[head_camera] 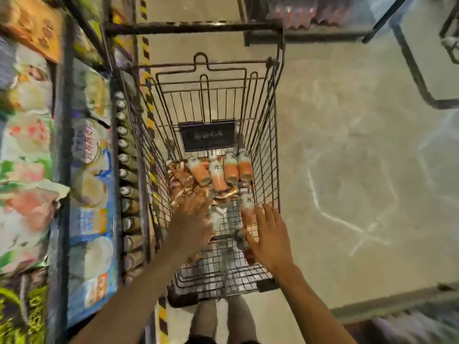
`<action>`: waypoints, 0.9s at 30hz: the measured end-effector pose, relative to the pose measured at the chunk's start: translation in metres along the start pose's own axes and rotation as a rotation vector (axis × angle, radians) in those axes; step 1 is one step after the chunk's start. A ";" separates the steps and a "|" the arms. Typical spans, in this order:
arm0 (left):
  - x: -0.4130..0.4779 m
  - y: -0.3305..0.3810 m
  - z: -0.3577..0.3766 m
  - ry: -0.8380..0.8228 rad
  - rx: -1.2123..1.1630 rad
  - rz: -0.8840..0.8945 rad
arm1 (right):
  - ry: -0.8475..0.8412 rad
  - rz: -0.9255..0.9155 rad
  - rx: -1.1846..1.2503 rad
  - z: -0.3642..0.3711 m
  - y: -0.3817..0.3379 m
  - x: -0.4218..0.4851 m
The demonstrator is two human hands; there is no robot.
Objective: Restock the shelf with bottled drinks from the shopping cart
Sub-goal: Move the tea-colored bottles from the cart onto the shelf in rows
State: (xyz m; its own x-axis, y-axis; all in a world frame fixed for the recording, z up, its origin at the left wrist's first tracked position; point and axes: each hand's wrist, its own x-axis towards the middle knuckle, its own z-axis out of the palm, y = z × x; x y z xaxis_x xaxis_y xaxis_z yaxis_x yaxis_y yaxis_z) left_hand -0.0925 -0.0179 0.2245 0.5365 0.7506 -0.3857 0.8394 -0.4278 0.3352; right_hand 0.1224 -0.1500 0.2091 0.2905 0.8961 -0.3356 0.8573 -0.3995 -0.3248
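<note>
the cart (pixel 270 135) stands just right of the shelf (pixel 62 145), whose cans (pixel 124 170) run along its left wall. bottles (pixel 218 170) lie in the cart's far end; one bottle (pixel 247 202) lies nearer, by the right wall, just beyond the right hand (pixel 268 234)

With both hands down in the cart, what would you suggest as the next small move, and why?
Probably curl the right hand round the single bottle lying just beside it, near the right wall of the cart. That hand is open and holds nothing, and the bottle lies apart from the pile. The left hand is too blurred to judge.
</note>
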 end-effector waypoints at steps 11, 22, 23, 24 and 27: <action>0.039 -0.023 0.137 -0.241 -0.090 -0.121 | -0.195 0.184 0.244 0.123 0.039 0.028; 0.089 -0.045 0.239 -0.243 -0.151 -0.275 | -0.411 0.407 0.260 0.212 0.074 0.047; 0.092 -0.046 0.245 -0.227 -0.135 -0.287 | -0.423 0.435 0.258 0.217 0.074 0.049; 0.095 -0.046 0.249 -0.212 -0.124 -0.301 | -0.427 0.458 0.257 0.221 0.075 0.050; 0.103 -0.043 0.260 -0.207 -0.081 -0.307 | -0.419 0.483 0.247 0.233 0.078 0.053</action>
State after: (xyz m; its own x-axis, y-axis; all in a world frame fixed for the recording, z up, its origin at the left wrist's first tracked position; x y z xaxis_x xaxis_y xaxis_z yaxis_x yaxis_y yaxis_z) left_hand -0.0513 -0.0532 -0.0527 0.2746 0.7164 -0.6414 0.9586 -0.1514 0.2412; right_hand 0.1058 -0.1791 -0.0406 0.3843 0.4759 -0.7911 0.5360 -0.8127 -0.2285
